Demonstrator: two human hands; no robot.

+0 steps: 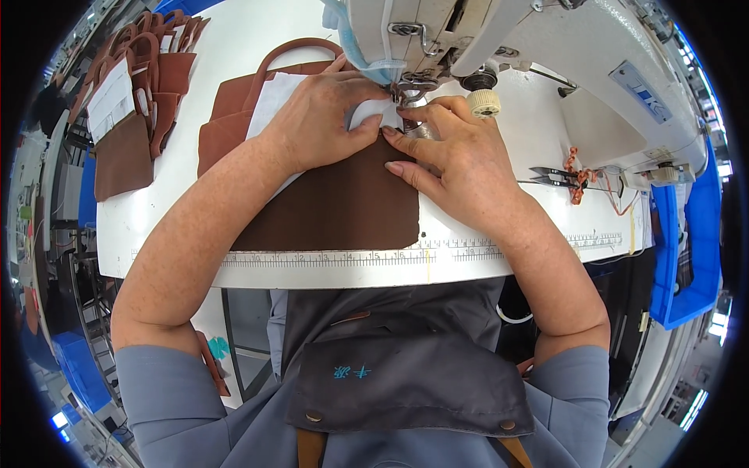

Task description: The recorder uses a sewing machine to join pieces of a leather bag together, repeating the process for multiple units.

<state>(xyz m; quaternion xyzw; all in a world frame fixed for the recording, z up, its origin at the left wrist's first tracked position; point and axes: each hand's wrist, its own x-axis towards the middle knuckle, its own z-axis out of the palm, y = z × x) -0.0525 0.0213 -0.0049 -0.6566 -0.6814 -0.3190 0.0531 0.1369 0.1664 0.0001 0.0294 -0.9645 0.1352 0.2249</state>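
L hand point(328, 113) spread, thumb & fingers apart; can't tell R hand point(470, 154) grip. I'm prob. aligning brown panel point(335, 204) at far machine point(581, 93); next needs steady feed.

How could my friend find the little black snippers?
Start at the big white sewing machine, then look beneath its arm at the white tabletop, to the right of the person's right hand. The little black snippers lie there, with two prongs spread toward the left. Unlike the tangled orange thread at their other end, they are dark and straight.
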